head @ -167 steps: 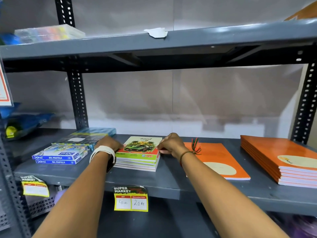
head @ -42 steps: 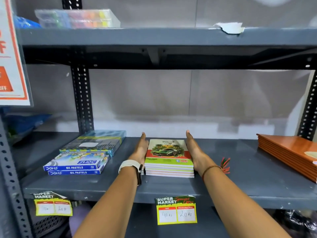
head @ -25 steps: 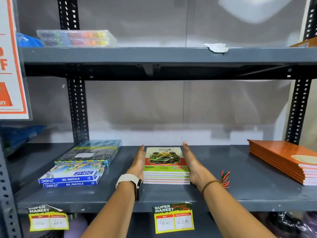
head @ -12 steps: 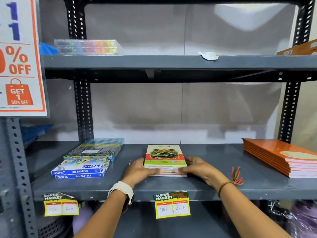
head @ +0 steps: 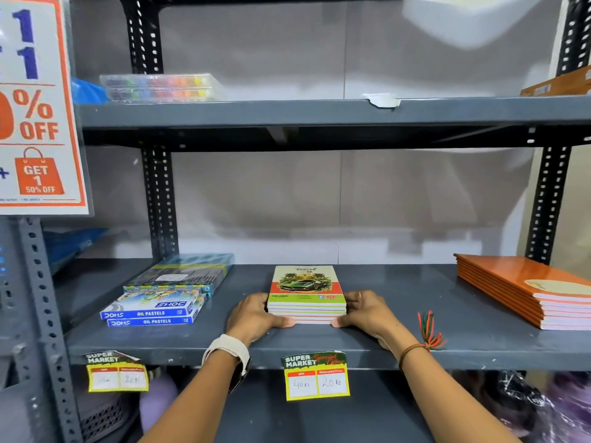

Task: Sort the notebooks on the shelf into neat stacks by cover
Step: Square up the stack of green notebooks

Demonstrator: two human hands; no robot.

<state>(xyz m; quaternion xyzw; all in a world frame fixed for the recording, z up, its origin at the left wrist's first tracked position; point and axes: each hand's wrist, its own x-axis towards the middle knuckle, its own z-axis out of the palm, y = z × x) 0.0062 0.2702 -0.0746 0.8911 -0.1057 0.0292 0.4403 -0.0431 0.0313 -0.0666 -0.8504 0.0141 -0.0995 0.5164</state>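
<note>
A small stack of car-cover notebooks (head: 306,287) lies in the middle of the grey shelf (head: 383,343), edges lined up. My left hand (head: 256,318) presses against its left front corner, thumb along the front edge. On the other side my right hand (head: 367,311) cups the right front corner, thumb on the front edge too. At the far right of the same shelf sits a stack of orange notebooks (head: 524,289), apart from both hands.
Blue oil pastel boxes (head: 153,310) and a clear pencil pack (head: 180,274) lie left of the car stack. Black slotted uprights (head: 158,199) stand behind. The upper shelf (head: 287,111) holds a colour set. Price tags (head: 315,377) hang from the shelf's front lip.
The lone orange notebook beside the car stack is gone from the middle. My hands went from flat along the stack's sides to its front corners, and the view pulled back slightly.
</note>
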